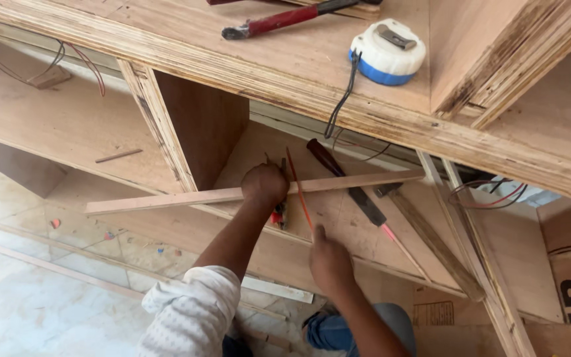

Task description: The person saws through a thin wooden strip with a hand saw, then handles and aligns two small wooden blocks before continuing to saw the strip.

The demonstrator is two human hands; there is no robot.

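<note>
Hands: left hand (265,184) closed as a fist over a long thin wooden strip (232,196), pressing it against the front edge of the lower shelf (67,125); right hand (328,259) closed around the lower end of a thin red rod (299,188), thumb raised.
Wooden strip: lies nearly level across the cabinet opening, its left end overhanging the tiled floor (28,291), its right end reaching toward a hammer (355,188) that lies on the shelf behind it.
Red rod: slants up from the right hand to meet the strip just beside the left fist; whether its tip touches the wood cannot be told.
Small red tool: a short red-handled object (277,217) sits just below the left fist, partly hidden.
Counter: plywood top (285,63) carrying a white and blue tape measure (386,51) and a red-handled tool (279,21).
Step in hand: judged to be positioning or marking the strip while it is held steady.
Next move calls for: a firm left-hand hold so the strip stays level, and careful guidance of the rod's tip.
</note>
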